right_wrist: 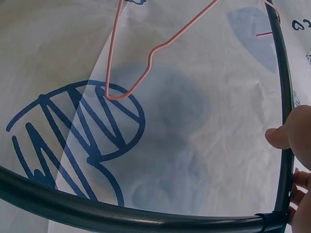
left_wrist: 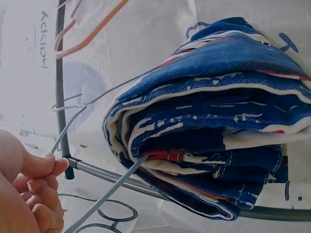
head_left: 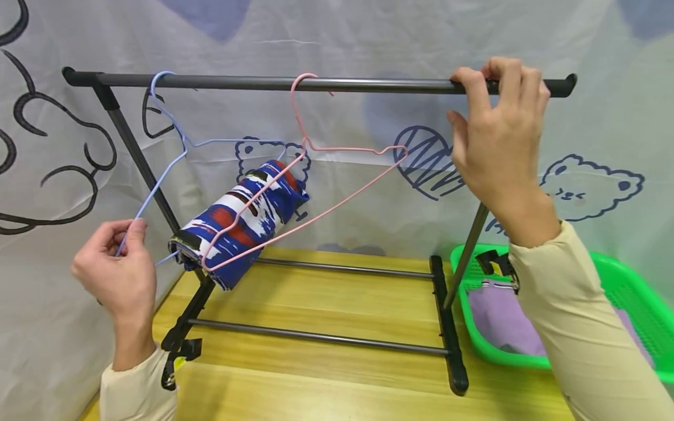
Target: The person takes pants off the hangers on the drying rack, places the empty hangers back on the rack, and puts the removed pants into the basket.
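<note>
On the left, my left hand (head_left: 118,266) pinches the side wire of a light blue wire hanger (head_left: 167,169) between thumb and fingers. That hanger's hook sits over the top bar of a dark clothes rack (head_left: 237,82). Folded over the hanger's lower wire is a blue, white and red patterned denim garment (head_left: 239,219), its layered end facing the left wrist view. My right hand (head_left: 505,128) grips the top bar near its right end, fingers over it and thumb below. Between the hands hangs a pink wire hanger (head_left: 350,150), with no garment on it, partly in front of the denim.
A green basket (head_left: 632,280) holding a folded purple cloth (head_left: 505,316) stands right of the rack, partly behind the right sleeve. The rack's feet rest on a wooden surface (head_left: 316,380). A pale sheet with drawings (head_left: 358,35) hangs behind.
</note>
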`<state>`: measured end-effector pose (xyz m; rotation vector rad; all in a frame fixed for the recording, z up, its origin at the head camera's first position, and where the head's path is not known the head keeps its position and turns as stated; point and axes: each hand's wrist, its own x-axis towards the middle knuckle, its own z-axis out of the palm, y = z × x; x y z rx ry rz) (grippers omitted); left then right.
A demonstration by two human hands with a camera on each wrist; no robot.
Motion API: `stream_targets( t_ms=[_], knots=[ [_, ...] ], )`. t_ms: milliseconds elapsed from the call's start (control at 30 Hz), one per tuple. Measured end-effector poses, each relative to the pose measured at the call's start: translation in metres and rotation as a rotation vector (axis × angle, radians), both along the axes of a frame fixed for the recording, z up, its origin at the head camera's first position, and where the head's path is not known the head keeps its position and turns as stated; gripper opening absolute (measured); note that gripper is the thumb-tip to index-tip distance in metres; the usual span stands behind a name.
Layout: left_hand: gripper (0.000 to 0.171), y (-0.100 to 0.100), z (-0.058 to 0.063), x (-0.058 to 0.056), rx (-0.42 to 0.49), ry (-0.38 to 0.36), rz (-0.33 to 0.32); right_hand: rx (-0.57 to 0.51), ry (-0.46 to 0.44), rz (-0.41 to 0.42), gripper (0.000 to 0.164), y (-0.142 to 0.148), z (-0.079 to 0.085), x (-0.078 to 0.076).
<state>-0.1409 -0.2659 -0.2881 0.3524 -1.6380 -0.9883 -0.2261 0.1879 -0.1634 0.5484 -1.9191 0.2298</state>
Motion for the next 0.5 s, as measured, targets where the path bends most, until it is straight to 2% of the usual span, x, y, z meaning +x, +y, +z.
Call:
stream_targets(
  t_ms=[167, 333, 500],
  knots=[
    [0.017, -0.0055, -0.0014, -0.0039, 0.021, 0.089, -0.031, -0.002, -0.007, -0.022, 0.038, -0.0036, -0.0001, -0.0012],
    [0.012, -0.007, 0.0015, -0.0085, 0.083, 0.116, -0.031, -0.001, -0.003, -0.017, 0.039, -0.0004, 0.0005, -0.0002],
    [0.011, -0.0054, 0.0077, -0.0082, 0.123, 0.142, -0.032, -0.012, 0.001, -0.003, 0.038, -0.0003, 0.0018, -0.0002]
  ],
)
